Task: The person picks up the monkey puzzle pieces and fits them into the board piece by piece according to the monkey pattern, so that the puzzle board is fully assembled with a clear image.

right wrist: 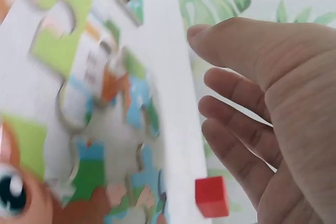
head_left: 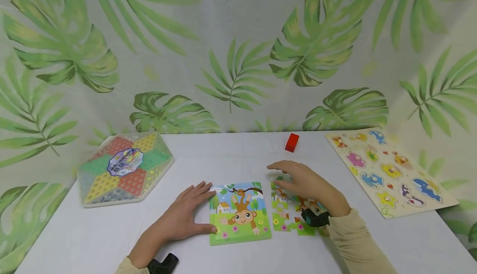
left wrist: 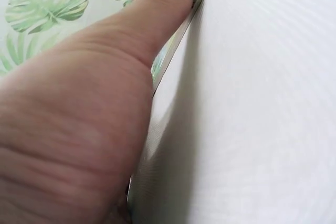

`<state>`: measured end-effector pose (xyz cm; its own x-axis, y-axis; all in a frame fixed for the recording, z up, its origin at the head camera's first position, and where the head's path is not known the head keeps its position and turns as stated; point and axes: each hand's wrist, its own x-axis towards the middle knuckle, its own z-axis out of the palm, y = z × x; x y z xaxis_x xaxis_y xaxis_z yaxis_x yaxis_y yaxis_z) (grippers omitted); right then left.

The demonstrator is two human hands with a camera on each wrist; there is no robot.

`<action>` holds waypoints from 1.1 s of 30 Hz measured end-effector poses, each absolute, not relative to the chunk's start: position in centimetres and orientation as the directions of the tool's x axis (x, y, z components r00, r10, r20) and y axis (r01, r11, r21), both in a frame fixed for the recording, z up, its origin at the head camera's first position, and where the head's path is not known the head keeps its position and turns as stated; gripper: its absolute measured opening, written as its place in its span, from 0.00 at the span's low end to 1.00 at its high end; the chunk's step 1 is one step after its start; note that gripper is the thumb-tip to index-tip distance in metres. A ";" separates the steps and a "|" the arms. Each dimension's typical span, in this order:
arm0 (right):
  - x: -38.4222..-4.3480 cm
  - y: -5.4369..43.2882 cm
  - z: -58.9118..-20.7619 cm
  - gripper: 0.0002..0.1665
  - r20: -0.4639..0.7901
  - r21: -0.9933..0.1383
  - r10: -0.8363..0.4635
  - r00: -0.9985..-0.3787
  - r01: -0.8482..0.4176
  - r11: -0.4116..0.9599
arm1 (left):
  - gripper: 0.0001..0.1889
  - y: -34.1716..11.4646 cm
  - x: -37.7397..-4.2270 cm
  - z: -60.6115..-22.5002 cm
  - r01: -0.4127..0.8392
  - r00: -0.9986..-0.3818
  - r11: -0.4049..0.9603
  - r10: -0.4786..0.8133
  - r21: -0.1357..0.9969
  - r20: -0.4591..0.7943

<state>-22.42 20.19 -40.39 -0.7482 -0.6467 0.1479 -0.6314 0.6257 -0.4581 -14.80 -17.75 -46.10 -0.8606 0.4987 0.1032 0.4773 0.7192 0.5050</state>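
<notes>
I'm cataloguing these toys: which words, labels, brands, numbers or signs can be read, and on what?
None can be read.
Hexagonal game box: lettering on its central label, too blurred.
Monkey picture board: tiny marks near the lower right corner, too small.

loose puzzle pieces (head_left: 280, 220): partly hidden by right hand (head_left: 307, 183), head view; blurred, right wrist view | left hand (left wrist: 84, 114): cut off, left wrist view | game box lettering (head_left: 125, 162): too small to read

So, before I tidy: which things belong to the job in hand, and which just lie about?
Likely in use:
monkey picture board, touched by the left hand
puzzle pieces near the right hand

Apparently idle:
hexagonal game board
red block
animal board
</notes>
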 end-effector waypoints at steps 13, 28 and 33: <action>-23.1 21.4 -42.0 0.26 0.089 -0.457 -0.629 -0.773 -0.592 0.663 | 0.53 -17.8 -14.7 -46.1 0.485 -0.857 0.726 0.506 0.487 0.100; -22.6 21.2 -41.8 0.20 0.056 -0.372 -0.611 -0.789 -0.585 0.721 | 0.58 -17.4 -14.7 -46.3 0.490 -0.861 0.755 0.496 0.436 0.108; -22.6 21.0 -41.8 0.19 0.046 -0.367 -0.621 -0.783 -0.591 0.718 | 0.57 -17.5 -14.6 -46.3 0.479 -0.864 0.754 0.495 0.449 0.089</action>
